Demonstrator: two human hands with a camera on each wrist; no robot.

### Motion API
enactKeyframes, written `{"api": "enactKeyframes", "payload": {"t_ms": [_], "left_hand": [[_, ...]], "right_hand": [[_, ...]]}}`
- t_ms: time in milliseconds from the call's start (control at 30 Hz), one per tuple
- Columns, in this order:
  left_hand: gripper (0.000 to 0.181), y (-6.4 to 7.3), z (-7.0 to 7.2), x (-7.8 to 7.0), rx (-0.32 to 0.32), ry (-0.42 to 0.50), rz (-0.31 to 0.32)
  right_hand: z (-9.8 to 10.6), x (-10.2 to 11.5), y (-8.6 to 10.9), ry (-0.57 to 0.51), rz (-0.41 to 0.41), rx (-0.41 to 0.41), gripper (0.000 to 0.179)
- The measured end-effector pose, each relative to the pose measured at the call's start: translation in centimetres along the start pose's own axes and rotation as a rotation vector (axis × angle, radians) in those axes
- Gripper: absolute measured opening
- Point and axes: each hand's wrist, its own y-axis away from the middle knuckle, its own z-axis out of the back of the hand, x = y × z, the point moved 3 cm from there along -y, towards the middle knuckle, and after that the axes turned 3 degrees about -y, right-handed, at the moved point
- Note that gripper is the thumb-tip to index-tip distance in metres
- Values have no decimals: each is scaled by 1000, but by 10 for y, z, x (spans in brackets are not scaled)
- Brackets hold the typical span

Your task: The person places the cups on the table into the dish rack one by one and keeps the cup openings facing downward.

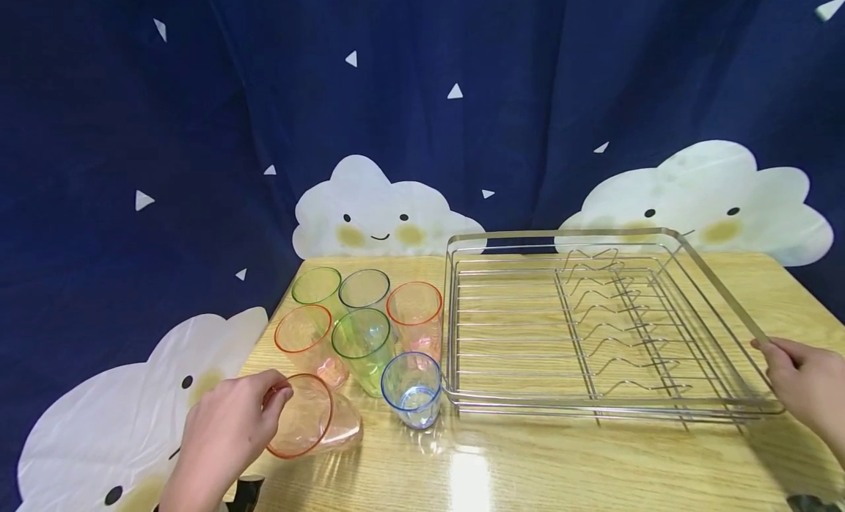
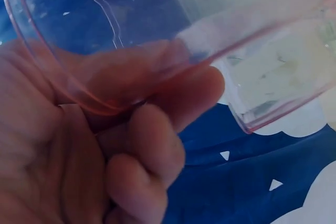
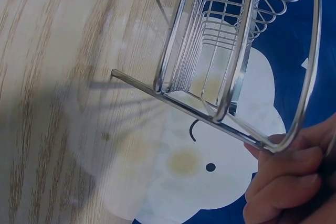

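In the head view my left hand (image 1: 227, 424) pinches the rim of a clear red-rimmed tumbler (image 1: 342, 424), which tilts with its mouth toward the hand. Thumb and fingers close on that rim in the left wrist view, the other fingers curled beneath. On the right, my right hand (image 1: 808, 384) grips the right edge of a metal wire dish rack (image 1: 561, 234). Its fingers wrap the rack's upper rail in the right wrist view. A blue-rimmed tumbler (image 1: 416, 409) stands upright between the held tumbler and the rack.
Behind the held tumbler stand several more: two with red rims (image 1: 310, 343) (image 1: 419, 336), a green one (image 1: 370, 354), a pale green one (image 1: 317, 288) and a dark-rimmed one (image 1: 365, 292). All share a wooden table (image 1: 528, 468). A dark blue curtain (image 1: 409, 130) hangs behind.
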Motion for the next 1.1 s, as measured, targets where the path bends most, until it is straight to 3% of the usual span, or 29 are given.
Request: {"api": "enactKeyframes", "payload": {"t_ms": [67,133,300,367,467,567,833,1100], "left_hand": [[3,3,2,-2,-25,-3,-18],[4,5,5,-5,-42,-7,-33],[7,6,11,-10,-72,-5,-57],[10,7,13,-12,-82,2,-61],[11,7,16,-15,-102,16,-75],[12,8,20,-17,-154,20,-103],[16,14,35,-18,-369,29,-181],[17,14,45,-23,-452,85,-246]], "right_hand": [[-1,0,1,15,-2,5,55],[-13,-31,-11,15,5,8,60],[-24,-59,-23,35,24,-5,66],[-21,-51,-20,29,12,7,65],[-32,-75,-30,50,20,5,68],[-33,-78,-32,45,12,13,68],[-39,-96,-41,41,14,-23,64],[-41,-100,-43,35,36,-29,61]]}}
